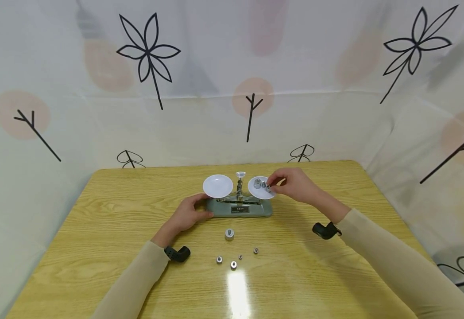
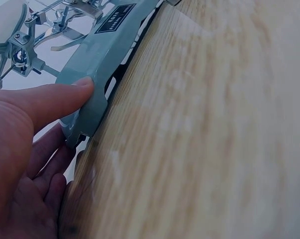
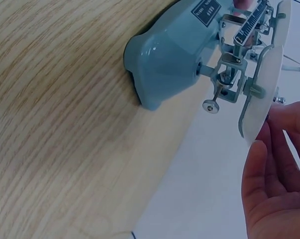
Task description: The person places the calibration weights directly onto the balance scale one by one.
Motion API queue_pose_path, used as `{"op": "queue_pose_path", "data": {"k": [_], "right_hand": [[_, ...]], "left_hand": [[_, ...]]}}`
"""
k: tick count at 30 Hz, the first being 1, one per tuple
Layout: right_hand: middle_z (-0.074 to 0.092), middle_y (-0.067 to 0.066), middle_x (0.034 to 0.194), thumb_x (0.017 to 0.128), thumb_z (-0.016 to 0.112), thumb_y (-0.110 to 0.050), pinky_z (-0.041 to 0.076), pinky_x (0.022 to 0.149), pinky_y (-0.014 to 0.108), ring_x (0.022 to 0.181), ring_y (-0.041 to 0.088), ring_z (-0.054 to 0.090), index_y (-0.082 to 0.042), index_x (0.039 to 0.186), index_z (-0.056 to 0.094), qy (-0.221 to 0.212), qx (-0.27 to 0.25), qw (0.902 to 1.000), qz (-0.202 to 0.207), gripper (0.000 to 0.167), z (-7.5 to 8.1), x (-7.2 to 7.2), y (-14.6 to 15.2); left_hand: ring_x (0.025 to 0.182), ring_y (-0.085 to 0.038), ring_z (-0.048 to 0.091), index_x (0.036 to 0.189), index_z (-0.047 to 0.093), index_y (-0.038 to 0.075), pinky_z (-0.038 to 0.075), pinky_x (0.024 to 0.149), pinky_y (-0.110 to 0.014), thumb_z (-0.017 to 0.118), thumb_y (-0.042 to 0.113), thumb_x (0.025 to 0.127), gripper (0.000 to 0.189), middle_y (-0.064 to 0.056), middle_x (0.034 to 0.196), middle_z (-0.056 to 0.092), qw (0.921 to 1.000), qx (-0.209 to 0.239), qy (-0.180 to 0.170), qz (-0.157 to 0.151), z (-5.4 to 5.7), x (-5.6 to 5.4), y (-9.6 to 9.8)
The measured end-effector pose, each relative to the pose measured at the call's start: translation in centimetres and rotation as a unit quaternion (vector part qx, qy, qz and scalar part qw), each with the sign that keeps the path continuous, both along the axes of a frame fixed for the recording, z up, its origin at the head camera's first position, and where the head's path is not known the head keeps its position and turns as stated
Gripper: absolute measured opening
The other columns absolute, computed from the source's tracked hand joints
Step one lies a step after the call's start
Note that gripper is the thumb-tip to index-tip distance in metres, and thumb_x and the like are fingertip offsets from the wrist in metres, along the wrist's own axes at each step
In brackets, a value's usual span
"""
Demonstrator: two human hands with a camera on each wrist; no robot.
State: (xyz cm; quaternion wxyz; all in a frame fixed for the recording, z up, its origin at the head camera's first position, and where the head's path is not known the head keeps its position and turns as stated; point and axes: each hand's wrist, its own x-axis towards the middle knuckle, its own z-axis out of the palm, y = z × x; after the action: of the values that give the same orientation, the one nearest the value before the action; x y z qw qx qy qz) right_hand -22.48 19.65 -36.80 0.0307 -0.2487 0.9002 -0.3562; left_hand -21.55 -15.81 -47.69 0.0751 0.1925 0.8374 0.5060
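Note:
A green balance scale stands on the table with two white pans. My left hand grips the left end of its base. In the left wrist view the thumb lies on the front of the base and the fingers reach behind it. My right hand is at the right pan, pinching a small metal weight between thumb and fingers. Two other weights, a larger one and a small one, sit beside it on that pan. The fingers largely hide the pinched weight in the right wrist view.
The left pan holds nothing. In front of the scale stand a larger weight and several smaller ones, among them a knobbed weight and another. A patterned cloth hangs behind the wooden table.

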Motion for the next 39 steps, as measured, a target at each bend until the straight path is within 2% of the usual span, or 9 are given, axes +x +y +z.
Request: {"op": "queue_pose_path", "data": {"k": [10,11,17,18,39], "right_hand": [[0.07,0.008,0.103,0.088,0.074,-0.001,0.056,0.078,0.038,0.094,0.023,0.065,-0.004,0.105,0.074,0.008,-0.006,0.9999,-0.006,0.017,0.2,0.2,0.4],[0.07,0.007,0.103,0.088,0.074,-0.001,0.056,0.079,0.038,0.094,0.023,0.065,-0.004,0.105,0.074,0.011,-0.005,0.9999,-0.008,0.017,0.2,0.2,0.5],[0.071,0.006,0.1,0.087,0.075,-0.001,0.056,0.076,0.036,0.092,0.023,0.065,-0.005,0.103,0.074,0.027,-0.015,0.9994,-0.015,0.016,0.3,0.4,1.0],[0.071,0.006,0.1,0.087,0.075,-0.001,0.056,0.076,0.034,0.092,0.023,0.065,-0.005,0.103,0.074,0.027,-0.019,0.9993,-0.016,0.016,0.2,0.5,1.2],[0.071,0.003,0.098,0.09,0.074,-0.005,0.056,0.073,0.026,0.089,0.02,0.066,-0.009,0.101,0.074,0.003,-0.049,0.9976,-0.049,0.012,-2.6,3.3,3.4]], "left_hand": [[0.134,-0.028,0.047,0.135,0.06,0.008,0.037,0.11,-0.048,0.08,0.012,0.086,0.053,-0.008,0.137,0.058,1.0,0.001,0.0,-0.001,0.1,0.0,0.0],[0.134,-0.029,0.047,0.135,0.06,0.006,0.037,0.11,-0.049,0.079,0.01,0.086,0.053,-0.01,0.137,0.058,1.0,0.003,0.001,-0.002,0.6,0.3,0.1],[0.134,-0.031,0.047,0.136,0.059,0.005,0.037,0.109,-0.05,0.079,0.011,0.086,0.054,-0.012,0.138,0.057,1.0,0.001,-0.002,0.001,0.7,0.5,0.1],[0.134,-0.03,0.047,0.136,0.059,0.006,0.037,0.109,-0.05,0.08,0.013,0.086,0.055,-0.01,0.138,0.057,1.0,0.0,-0.002,0.001,0.2,0.2,0.0],[0.133,-0.029,0.047,0.135,0.06,0.007,0.038,0.11,-0.048,0.08,0.013,0.086,0.053,-0.009,0.137,0.058,1.0,-0.004,0.006,-0.001,0.1,0.1,0.1]]}}
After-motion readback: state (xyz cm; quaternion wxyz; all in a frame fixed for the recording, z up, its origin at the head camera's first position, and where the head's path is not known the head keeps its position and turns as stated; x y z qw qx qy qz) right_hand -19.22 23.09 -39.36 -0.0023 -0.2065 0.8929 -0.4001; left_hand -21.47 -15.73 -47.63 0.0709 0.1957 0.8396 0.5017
